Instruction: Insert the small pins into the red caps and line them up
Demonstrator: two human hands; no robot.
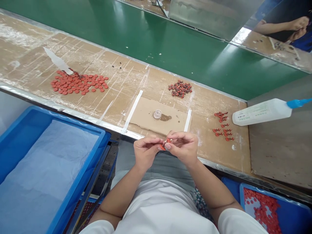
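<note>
Near the table's front edge, my left hand pinches a small red disc piece. Against it, my right hand is closed on a small red-and-dark figure; the two pieces meet between my fingertips. Just beyond my hands lies a taped cardboard sheet with a small clear cup and a wet brown stain beside it. A pile of red-and-black figures sits farther back. Several figures on red bases stand to the right.
Red discs are spread at the left, beside a white strip. A white bottle with a blue tip is at the right. Blue trays flank me below the table. Beyond the green partition, another person's hands show.
</note>
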